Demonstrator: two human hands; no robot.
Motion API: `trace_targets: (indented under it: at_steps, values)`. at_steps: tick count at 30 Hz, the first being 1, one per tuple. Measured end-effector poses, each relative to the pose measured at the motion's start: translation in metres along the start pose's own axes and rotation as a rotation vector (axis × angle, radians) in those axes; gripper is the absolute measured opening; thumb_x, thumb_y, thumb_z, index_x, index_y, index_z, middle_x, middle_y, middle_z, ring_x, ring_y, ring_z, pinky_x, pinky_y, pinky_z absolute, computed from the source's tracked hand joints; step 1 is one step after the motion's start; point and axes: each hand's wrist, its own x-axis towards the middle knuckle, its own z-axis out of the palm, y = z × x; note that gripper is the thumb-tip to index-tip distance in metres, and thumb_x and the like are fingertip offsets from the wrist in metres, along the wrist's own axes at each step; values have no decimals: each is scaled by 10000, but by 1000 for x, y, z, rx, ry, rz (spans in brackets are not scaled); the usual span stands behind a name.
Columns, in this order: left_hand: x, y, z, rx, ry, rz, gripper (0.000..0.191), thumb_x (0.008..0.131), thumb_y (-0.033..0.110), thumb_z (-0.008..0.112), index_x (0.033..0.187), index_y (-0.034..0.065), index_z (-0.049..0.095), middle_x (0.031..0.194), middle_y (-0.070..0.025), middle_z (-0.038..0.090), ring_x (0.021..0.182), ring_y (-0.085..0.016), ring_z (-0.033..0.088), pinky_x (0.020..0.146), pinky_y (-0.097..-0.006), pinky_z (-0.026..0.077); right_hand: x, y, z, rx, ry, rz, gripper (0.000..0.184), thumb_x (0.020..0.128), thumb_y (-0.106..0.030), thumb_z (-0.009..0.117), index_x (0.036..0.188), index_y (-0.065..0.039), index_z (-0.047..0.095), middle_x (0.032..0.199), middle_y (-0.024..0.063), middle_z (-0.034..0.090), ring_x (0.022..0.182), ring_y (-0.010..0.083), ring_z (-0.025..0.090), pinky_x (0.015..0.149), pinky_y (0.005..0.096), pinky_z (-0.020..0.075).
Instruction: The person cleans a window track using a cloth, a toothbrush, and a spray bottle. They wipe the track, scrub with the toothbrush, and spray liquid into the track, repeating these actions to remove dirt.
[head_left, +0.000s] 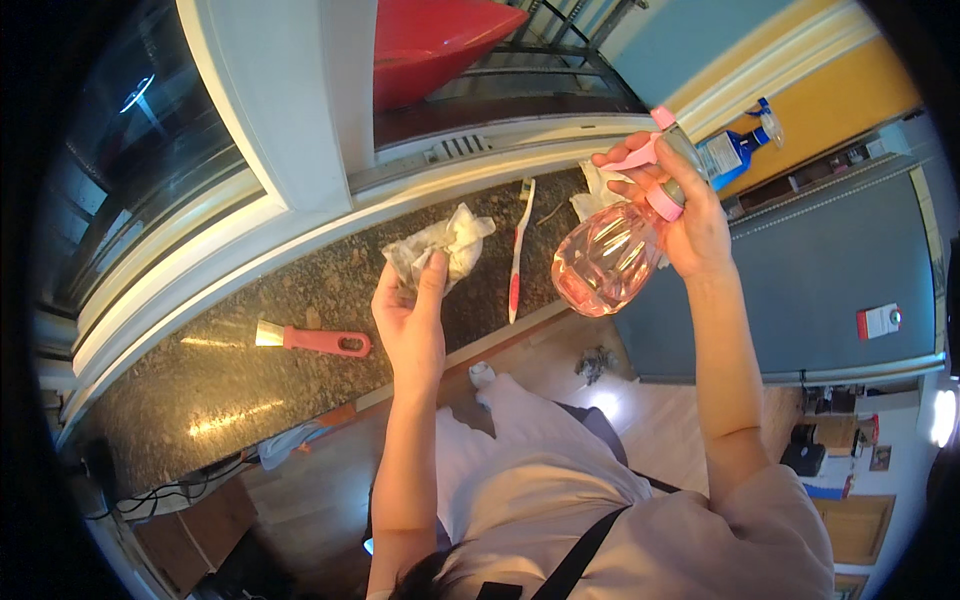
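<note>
Crumpled in my left hand is a soiled white tissue or wipe, pinched under the thumb above the stone windowsill. My right hand grips a pink transparent spray bottle by its neck, with fingers around the pink trigger. The bottle tilts and its nozzle points up toward the window. Between the two hands a red-and-white toothbrush lies on the sill. Left of my left hand rests a small brush with a red handle and pale bristles. Another white tissue lies partly hidden behind the bottle.
A speckled dark stone sill runs along the white sliding window frame. A blue spray bottle stands at the far right end. Beyond the window opening is a red object. Cables hang below the sill's left end.
</note>
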Motion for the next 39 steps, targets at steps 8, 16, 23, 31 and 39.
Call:
trace_targets:
  at_steps: [8, 16, 23, 31, 39]
  values:
    - [1, 0, 0, -3, -9, 9, 236, 967, 97, 638, 1167, -28, 627, 1109, -80, 683, 998, -123, 637, 908, -277, 508, -23, 14, 6, 56, 166, 48, 335, 996, -298, 548, 1166, -10, 579, 1051, 122, 647, 1103, 274, 637, 850, 362, 501]
    - [-4, 1, 1, 18, 56, 75, 272, 972, 87, 627, 1211, -41, 595, 1127, -96, 674, 1025, -147, 641, 906, -290, 523, 10, 15, 45, -479, 183, 310, 300, 919, -251, 692, 1121, -29, 680, 873, 29, 699, 831, 98, 651, 675, 241, 480]
    - [-8, 3, 3, 19, 65, -9, 280, 958, 51, 637, 1217, -45, 587, 1122, -89, 663, 1008, -135, 630, 893, -281, 526, 68, 36, 68, -667, -15, 431, 301, 912, -325, 699, 851, -32, 664, 687, 38, 639, 605, 109, 607, 567, 255, 477]
    - [-10, 7, 4, 57, 40, -29, 236, 946, 39, 653, 1171, -24, 618, 1094, -51, 663, 969, -93, 608, 846, -241, 497, 117, 57, 80, -655, -137, 519, 462, 937, -434, 652, 767, -7, 608, 674, 96, 640, 574, 169, 623, 522, 301, 498]
    - [-10, 10, 5, 47, -8, -11, 228, 948, 27, 643, 1168, -29, 615, 1107, -64, 658, 986, -103, 609, 861, -247, 498, 124, 59, 76, -634, -213, 521, 522, 962, -469, 594, 712, -11, 593, 669, 95, 645, 576, 167, 615, 587, 303, 512]
